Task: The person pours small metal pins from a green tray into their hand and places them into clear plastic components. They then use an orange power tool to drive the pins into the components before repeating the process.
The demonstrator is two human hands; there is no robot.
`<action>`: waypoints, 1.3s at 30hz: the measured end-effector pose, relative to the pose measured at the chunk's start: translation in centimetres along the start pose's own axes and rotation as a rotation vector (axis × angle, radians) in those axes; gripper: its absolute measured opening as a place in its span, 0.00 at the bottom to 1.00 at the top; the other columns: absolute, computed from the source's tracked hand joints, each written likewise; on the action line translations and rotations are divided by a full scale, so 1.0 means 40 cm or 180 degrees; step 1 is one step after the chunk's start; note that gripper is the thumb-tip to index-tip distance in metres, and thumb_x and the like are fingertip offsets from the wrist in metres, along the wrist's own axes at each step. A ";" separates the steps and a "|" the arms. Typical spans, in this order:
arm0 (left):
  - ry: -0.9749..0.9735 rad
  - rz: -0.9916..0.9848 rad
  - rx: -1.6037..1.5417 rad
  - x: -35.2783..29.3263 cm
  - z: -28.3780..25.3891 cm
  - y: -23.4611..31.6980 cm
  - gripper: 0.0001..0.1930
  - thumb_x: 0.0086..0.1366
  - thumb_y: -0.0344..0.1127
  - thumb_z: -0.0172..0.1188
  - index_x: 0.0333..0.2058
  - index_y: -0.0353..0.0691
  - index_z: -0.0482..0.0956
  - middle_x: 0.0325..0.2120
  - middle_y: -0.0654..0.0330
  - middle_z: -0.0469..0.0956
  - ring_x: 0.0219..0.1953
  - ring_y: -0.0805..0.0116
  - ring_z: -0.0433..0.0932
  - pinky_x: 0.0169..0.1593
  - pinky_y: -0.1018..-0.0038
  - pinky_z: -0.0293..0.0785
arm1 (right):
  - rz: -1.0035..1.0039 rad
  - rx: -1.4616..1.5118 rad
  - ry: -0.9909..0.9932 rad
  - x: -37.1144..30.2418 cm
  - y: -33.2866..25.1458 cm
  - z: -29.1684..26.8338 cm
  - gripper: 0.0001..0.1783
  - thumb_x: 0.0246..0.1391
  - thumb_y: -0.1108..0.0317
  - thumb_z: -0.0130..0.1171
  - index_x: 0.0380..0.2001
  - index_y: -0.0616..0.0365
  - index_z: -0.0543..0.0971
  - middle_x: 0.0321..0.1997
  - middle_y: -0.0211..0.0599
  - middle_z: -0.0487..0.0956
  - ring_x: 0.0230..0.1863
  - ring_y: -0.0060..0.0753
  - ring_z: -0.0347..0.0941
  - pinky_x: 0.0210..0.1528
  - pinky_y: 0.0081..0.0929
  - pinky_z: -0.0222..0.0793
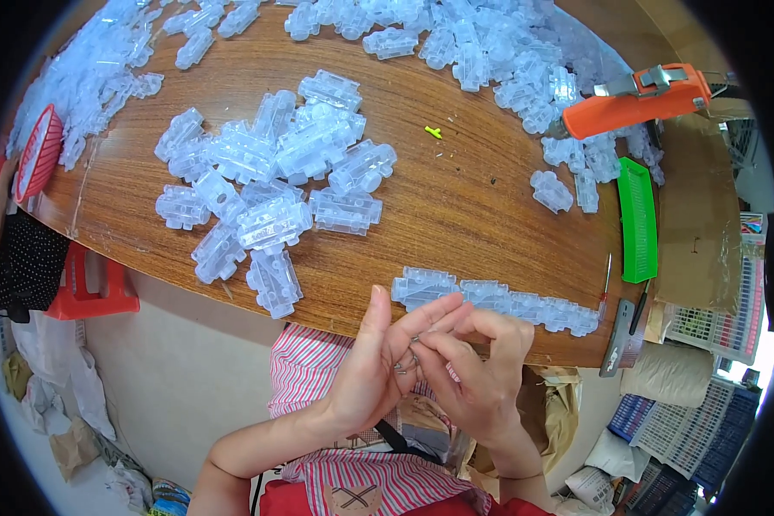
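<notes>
My left hand (pixel 378 365) is turned palm up in front of the table's near edge, its thumb raised and its fingers loosely cupped. Several small metal screws (pixel 400 369) rest in that palm. My right hand (pixel 486 370) reaches over it, thumb and forefinger pinched on one small screw (pixel 415 339). Just beyond both hands, clear plastic car-shaped shells (pixel 537 308) lie in a row along the table edge. A loose heap of similar clear shells (pixel 271 163) sits left of centre.
Large piles of clear shells (pixel 482 43) cover the far side. At the right are an orange electric screwdriver (pixel 636 107) and a green tray (pixel 636 219). A small yellow-green piece (pixel 433 132) lies mid-table. Beside a person at the left are a red basket (pixel 41 155) and red stool (pixel 95 288).
</notes>
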State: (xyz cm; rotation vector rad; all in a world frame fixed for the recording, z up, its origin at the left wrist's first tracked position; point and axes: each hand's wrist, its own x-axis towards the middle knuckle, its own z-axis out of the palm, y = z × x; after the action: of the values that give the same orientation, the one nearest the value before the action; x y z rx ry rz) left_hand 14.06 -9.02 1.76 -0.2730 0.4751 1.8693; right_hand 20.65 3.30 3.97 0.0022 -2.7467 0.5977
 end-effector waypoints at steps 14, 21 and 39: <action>0.0604 -0.0015 0.0386 -0.013 -0.061 -0.023 0.27 0.71 0.52 0.36 0.45 0.30 0.71 0.39 0.53 0.76 0.41 0.67 0.77 0.47 0.73 0.73 | 0.0743 0.0514 0.0434 0.019 0.028 0.028 0.08 0.40 0.74 0.64 0.28 0.54 0.79 0.37 0.37 0.68 0.36 0.37 0.61 0.36 0.31 0.58; 0.0800 -0.0272 0.0706 -0.021 -0.083 -0.022 0.27 0.71 0.54 0.36 0.34 0.33 0.74 0.25 0.59 0.76 0.27 0.73 0.75 0.33 0.77 0.73 | 0.0212 0.0369 0.0060 0.051 0.057 0.080 0.09 0.41 0.72 0.64 0.30 0.51 0.80 0.40 0.38 0.68 0.39 0.39 0.60 0.40 0.34 0.57; 0.0876 0.0182 0.0359 -0.013 0.014 0.023 0.17 0.71 0.45 0.41 0.35 0.37 0.73 0.24 0.60 0.75 0.27 0.69 0.76 0.32 0.76 0.73 | -0.0017 0.0379 0.1755 -0.064 0.161 0.042 0.12 0.49 0.63 0.59 0.18 0.55 0.71 0.29 0.36 0.69 0.31 0.37 0.63 0.34 0.33 0.59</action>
State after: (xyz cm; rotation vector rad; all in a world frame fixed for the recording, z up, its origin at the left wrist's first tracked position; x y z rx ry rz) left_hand 13.40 -9.45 2.63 -0.4477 0.7804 1.8608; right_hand 22.09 8.32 -0.90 -0.1104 -2.1764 0.6460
